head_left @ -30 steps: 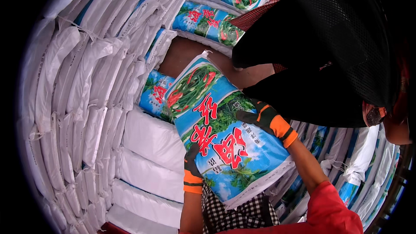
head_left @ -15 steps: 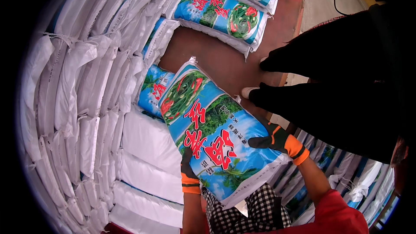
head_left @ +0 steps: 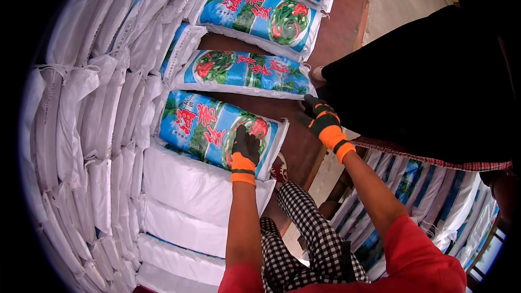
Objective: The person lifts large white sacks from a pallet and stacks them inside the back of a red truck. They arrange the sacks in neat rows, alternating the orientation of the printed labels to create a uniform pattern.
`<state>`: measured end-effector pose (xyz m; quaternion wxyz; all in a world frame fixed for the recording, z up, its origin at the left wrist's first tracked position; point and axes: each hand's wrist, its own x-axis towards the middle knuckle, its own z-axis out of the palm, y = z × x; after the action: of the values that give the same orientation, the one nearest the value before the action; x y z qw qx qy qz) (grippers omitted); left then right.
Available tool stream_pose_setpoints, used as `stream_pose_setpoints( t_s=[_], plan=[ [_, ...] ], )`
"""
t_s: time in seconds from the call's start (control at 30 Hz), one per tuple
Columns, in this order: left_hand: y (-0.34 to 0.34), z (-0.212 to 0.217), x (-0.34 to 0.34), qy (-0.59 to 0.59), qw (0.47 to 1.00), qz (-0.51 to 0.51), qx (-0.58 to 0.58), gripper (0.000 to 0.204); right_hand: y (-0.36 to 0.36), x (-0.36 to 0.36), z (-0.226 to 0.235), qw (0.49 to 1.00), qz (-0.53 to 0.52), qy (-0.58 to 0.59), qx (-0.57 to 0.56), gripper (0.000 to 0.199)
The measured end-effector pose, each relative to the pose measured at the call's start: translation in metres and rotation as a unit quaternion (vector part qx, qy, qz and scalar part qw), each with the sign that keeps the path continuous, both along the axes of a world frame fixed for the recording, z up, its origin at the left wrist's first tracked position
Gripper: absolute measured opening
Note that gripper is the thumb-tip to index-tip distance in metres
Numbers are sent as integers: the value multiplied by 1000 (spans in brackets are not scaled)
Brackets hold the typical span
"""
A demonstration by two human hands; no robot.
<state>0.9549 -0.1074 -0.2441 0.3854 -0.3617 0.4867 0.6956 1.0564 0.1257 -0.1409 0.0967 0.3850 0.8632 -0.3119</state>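
Observation:
A blue-and-white printed sack (head_left: 247, 73) lies on the reddish-brown floor, its left end against the stacked sacks. My right hand (head_left: 324, 122), in a dark glove with an orange cuff, is just off that sack's right end, fingers stretched toward its corner. Whether the fingertips touch it I cannot tell. Nearer to me lies another printed sack (head_left: 198, 125) with a picture of a green vegetable dish. Above its right part is my left hand (head_left: 246, 149), gloved the same way, with fingers extended and nothing held.
A wall of white sacks (head_left: 92, 92) stands along the left. White sacks (head_left: 187, 182) are piled at near left, and printed sacks (head_left: 260, 16) lie farther off. A person in black clothing (head_left: 412, 92) stands at the right. Behind my right arm are more sacks (head_left: 401, 195).
The sack held in both hands has moved forward and now lies on the floor between two others. Both hands have let go of it. The person at the right has shifted.

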Motion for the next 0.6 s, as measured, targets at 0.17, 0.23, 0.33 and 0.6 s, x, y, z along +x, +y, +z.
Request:
stream_pose_setpoints(
  t_s=[0.17, 0.23, 0.33, 0.6],
  plan=[
    [-114, 51, 95, -118, 989, 46, -71, 20, -116, 147, 29, 964, -44, -73, -251, 57],
    [-177, 74, 130, -141, 982, 57, -115, 21, -135, 185, 64, 950, -37, -83, -298, 62],
    [-247, 113, 159, -160, 975, 56, -144, 23, -140, 226, 112, 956, 14, -129, -261, 61],
    [-343, 257, 193, 41, 979, -160, -122, 18, -103, 284, 345, 958, 65, -9, 278, 49]
  ],
)
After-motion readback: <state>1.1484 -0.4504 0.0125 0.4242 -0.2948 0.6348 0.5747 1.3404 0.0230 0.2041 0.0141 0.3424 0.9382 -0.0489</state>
